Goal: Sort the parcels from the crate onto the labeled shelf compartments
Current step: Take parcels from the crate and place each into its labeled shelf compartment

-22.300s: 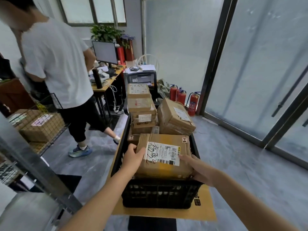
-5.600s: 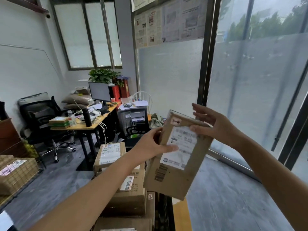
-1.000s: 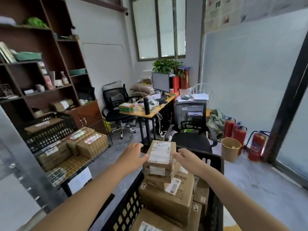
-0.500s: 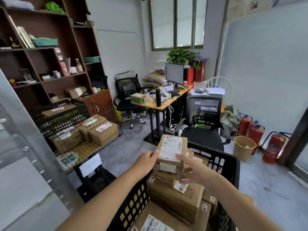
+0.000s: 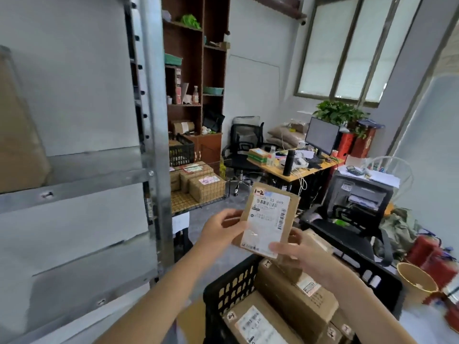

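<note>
1. The parcel (image 5: 268, 219), a thin flat cardboard pack, is being held tilted in the air above the crate (image 5: 231, 289). It is hanging clear of the larger boxes (image 5: 295, 296) stacked inside.
2. The left hand (image 5: 221, 232) is gripping the parcel's left edge. The right hand (image 5: 295, 249) is pinching its lower right corner, with the thumb lying on the front face.
3. The parcel is showing no sag between the two holds, so it is probably handling as stiff and light.
4. The shipping label (image 5: 267, 223) is looking glossy and is likely giving less friction than bare cardboard. Gripping at the edges is therefore advisable, and it is also leaving the corner sticker (image 5: 259, 192) readable.
5. The contents are not showing, so fragility cannot be told; pressing on the middle of the broad face is best avoided.
6. The metal shelf frame (image 5: 156, 145) is standing just to the left.
</note>
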Available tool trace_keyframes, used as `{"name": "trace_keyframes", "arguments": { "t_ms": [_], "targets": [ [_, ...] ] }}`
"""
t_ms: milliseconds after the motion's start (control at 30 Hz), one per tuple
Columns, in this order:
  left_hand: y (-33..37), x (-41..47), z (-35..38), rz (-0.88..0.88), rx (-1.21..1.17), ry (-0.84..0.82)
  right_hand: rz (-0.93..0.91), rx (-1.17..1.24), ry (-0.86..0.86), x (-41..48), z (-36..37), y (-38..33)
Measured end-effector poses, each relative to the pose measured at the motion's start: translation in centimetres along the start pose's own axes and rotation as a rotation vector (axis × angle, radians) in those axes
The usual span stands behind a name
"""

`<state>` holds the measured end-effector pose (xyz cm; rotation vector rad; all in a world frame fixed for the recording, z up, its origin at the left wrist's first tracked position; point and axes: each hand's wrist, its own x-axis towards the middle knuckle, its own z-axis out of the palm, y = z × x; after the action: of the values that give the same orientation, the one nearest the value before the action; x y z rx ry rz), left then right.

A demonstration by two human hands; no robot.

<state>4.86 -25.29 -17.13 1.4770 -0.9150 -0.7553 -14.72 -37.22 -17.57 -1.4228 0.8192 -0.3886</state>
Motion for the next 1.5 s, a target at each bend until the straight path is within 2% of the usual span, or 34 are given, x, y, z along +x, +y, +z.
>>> {"name": "trace_keyframes", "arguments": {
  "t_ms": [133,333,433,567,767,967,1233,1500],
  "targets": [
    [-0.1,-6.3,-9.1,0.048,-0.004,0.161,-0.090,-0.005,-0.121,0.4,9.1,-1.5],
    [-1.6,-18.4,-23.0,0.017,0.005,0.525,-0.122,-0.040,-0.423,-0.5,25.8,-2.3],
    [-1.4,-25.4,-28.8,-0.020,0.000,0.675,-0.146,-0.121,-0.550,-2.4,34.0,-2.7],
    [0.1,-34.5,-34.7,0.016,0.084,0.827,-0.177,-0.124,-0.697,-6.0,43.7,-2.7],
    [-0.1,-47.1,-39.0,0.009,0.108,0.931,-0.219,-0.058,-0.814,-11.8,57.0,-1.2],
    [-0.9,-56.1,-43.6,0.019,0.147,1.114,-0.242,-0.075,-0.971,-17.3,67.3,0.3],
    [-1.8,-61.0,-51.8,0.044,0.202,1.308,-0.339,-0.073,-1.131,-19.6,79.4,-1.6],
    [0.9,-62.3,-63.8,-0.029,0.318,1.366,-0.429,-0.066,-1.199,-17.6,92.3,-6.7]
  ]
}}
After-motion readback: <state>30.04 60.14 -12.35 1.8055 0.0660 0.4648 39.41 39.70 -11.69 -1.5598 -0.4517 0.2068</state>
